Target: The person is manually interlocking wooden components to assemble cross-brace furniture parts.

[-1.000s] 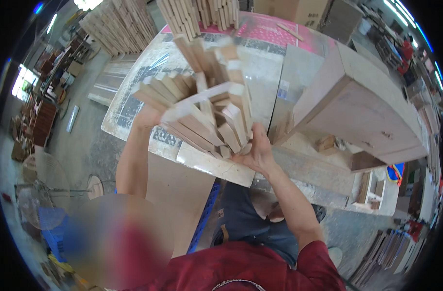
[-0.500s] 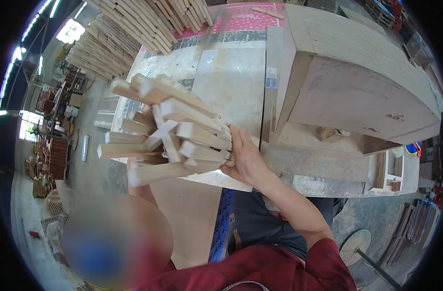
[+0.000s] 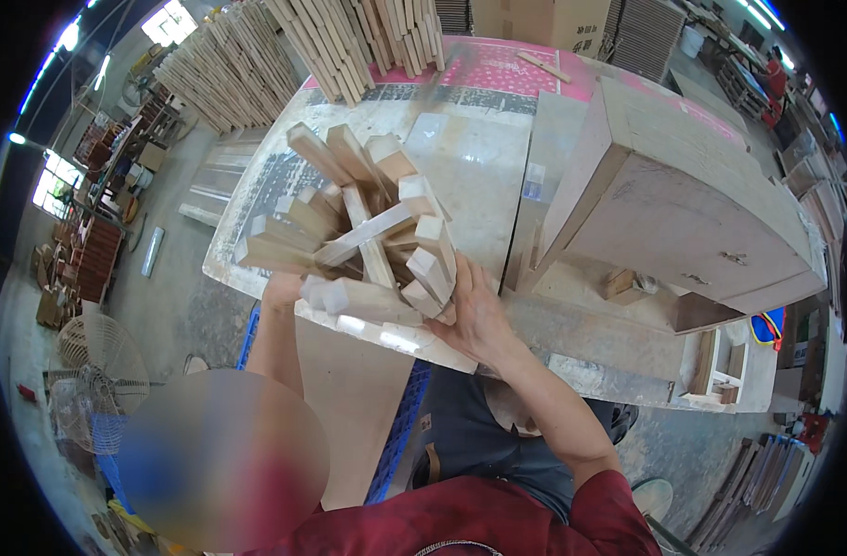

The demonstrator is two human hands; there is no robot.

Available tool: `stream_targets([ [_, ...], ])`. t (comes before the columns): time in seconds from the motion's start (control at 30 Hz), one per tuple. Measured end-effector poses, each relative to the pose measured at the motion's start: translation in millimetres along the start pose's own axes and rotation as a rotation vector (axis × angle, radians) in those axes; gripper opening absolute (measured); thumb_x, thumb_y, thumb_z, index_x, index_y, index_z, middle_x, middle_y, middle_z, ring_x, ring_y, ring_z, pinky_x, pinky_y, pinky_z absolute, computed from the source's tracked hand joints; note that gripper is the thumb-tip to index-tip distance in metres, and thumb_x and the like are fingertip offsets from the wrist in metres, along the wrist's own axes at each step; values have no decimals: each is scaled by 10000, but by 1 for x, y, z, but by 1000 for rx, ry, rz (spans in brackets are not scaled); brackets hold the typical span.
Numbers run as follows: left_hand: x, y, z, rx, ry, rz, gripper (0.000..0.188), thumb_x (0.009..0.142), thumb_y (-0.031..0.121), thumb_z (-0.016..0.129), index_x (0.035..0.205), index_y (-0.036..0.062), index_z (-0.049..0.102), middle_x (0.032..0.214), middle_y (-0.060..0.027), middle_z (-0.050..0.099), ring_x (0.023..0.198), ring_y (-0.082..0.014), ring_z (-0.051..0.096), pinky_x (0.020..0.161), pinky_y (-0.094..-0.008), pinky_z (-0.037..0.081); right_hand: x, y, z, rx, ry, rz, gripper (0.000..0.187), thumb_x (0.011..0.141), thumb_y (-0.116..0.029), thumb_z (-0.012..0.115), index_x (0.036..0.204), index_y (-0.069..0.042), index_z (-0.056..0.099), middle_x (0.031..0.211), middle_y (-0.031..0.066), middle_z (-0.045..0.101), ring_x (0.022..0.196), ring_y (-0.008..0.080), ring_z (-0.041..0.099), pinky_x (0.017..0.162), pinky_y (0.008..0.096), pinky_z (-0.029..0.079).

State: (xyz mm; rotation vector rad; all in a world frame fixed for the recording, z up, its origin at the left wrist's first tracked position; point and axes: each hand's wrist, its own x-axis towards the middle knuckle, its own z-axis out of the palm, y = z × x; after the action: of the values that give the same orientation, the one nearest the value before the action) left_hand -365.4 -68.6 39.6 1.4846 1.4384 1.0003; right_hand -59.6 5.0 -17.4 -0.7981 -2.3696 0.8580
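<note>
Between my two hands stands a bundle of pale wooden sticks [image 3: 314,224], their square ends fanned out towards me. Two of them, thin crossed strips [image 3: 363,232], form an X in its middle. My right hand [image 3: 476,308] grips the right side of the bundle, fingers wrapped round its outer sticks. At the lower left, my left hand [image 3: 282,289] is closed against the other side, and the wood hides most of its fingers. The bundle is over the near edge of the worktable [image 3: 470,222]; its lower ends are hidden.
A large wooden cabinet-like box [image 3: 669,204] occupies the right of the table. Tall stacks of sticks [image 3: 321,46] rise at the back left. A small wooden frame [image 3: 725,366] lies at the right edge. Below is a board [image 3: 349,398] on a blue crate [image 3: 400,435]. A fan [image 3: 94,371] stands left.
The bundle has tilted more upright, its ends now pointing up towards me rather than left. Both hands keep hold of it. The view has shifted, showing more of the far table side.
</note>
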Motion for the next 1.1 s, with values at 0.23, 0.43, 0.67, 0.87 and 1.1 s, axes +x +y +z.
stream_targets([
  [0.23,-10,4,-5,-88,159,12,772,672,152,862,1367,0,563,1340,-111,613,1210,-227,578,1035,-385,482,24,-40,-59,284,100,-210,1412,495,-440,1003,1568,32,215,1449,271,425,1366,431,434,1144,477,377],
  [0.43,-14,48,1,-87,38,-92,716,640,103,828,1309,-8,599,1299,-119,634,1143,-215,611,992,-360,506,46,-39,-37,374,233,-206,1140,494,-397,1034,1379,-29,419,1292,106,593,1191,245,593,1034,405,477],
  [0.67,4,-2,2,-235,-49,133,793,666,152,841,1394,48,545,1325,-132,625,1270,-242,554,1094,-373,441,23,-45,-33,552,236,-68,1102,563,-582,970,1334,10,448,1196,101,590,1124,241,610,991,413,506],
  [0.87,-1,-5,5,-172,-26,79,916,654,201,881,1481,99,500,1330,-117,625,1298,-239,547,1086,-428,440,9,-24,-37,552,151,9,992,666,-490,946,1349,17,435,1239,114,586,1100,245,613,962,406,519],
  [1.1,20,-61,64,-195,400,435,838,932,705,481,1407,17,533,1323,-173,570,1219,-296,542,1027,-407,418,8,-8,-47,478,220,-30,1077,680,-545,926,1425,14,385,1327,128,530,1192,262,566,1012,423,493],
])
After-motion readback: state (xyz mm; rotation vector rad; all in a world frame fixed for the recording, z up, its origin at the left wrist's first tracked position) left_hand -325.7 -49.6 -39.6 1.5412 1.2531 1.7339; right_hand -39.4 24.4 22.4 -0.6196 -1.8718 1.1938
